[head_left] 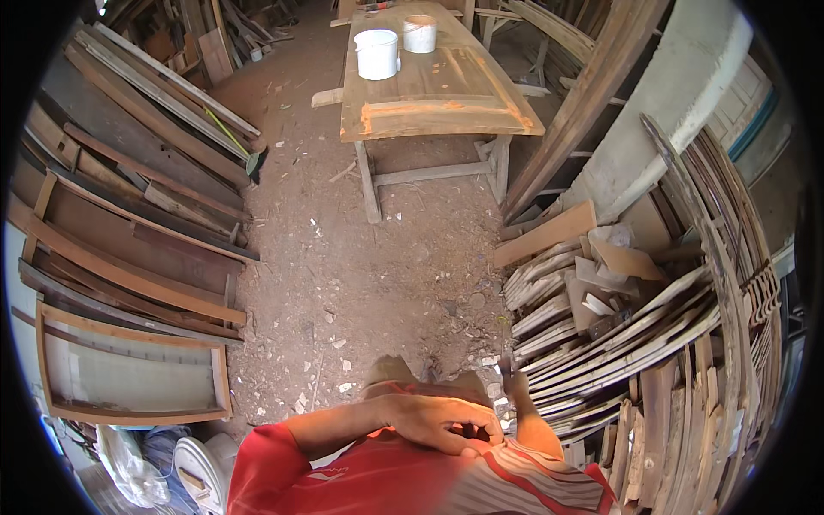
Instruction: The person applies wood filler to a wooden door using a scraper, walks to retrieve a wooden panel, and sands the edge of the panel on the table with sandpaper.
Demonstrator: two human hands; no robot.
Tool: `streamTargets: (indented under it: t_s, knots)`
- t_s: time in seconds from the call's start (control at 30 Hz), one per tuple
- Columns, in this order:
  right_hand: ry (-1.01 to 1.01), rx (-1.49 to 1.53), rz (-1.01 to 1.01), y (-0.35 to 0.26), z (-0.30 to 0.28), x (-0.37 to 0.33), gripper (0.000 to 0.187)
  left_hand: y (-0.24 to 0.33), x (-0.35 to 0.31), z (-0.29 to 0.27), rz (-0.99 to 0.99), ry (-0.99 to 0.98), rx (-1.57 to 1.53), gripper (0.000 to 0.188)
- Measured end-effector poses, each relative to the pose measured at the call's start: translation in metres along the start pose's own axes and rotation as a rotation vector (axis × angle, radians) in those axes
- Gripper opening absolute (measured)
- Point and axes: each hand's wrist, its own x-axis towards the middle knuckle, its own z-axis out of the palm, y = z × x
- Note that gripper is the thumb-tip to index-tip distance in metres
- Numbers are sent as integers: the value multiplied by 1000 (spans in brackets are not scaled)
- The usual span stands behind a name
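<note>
My left hand [439, 421] lies across the front of my body, its fingers curled and their tips against my red and striped shirt [536, 481]. It seems to pinch the cloth there. My right hand [516, 383] hangs low at my right side, beside a stack of thin boards [618, 365]. A small dark shape shows at that hand, but its fingers are too small and dim to make out. Farther ahead stands a wooden table [429, 94] with orange smears on its panelled top. Two white buckets, one clean [377, 56] and one orange-stained [420, 34], rest on it.
Wooden frames and planks [146, 232] lean along the left side. A framed pane [133, 369] and a white round lid [202, 472] sit at the lower left. Tall beams [584, 112] and piled offcuts [622, 257] line the right. Wood chips litter the dirt floor [369, 266].
</note>
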Motion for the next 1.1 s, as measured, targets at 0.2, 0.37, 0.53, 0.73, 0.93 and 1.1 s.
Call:
streamTargets:
  t_s: [0.2, 0.37, 0.53, 0.73, 0.93, 1.1]
  knots:
    - [311, 426, -566, -323, -152, 243, 20, 24, -94, -240, 198, 132, -68, 32]
    - [229, 852, -417, -517, -153, 343, 17, 71, -168, -454, 256, 87, -7, 49]
    - [128, 963, -167, -621, -94, 397, 19, 142, -226, -642, 157, -4, 24, 34]
    - [148, 761, -95, -738, -123, 500, 24, 174, -241, -865, 24, 145, -127, 31]
    - [293, 753, -212, -756, -217, 635, 21, 217, -225, -1102, -276, 1122, 517, 46]
    - [443, 980, -165, -773, -290, 753, 21, 229, -213, -1342, -491, 1541, 969, 80]
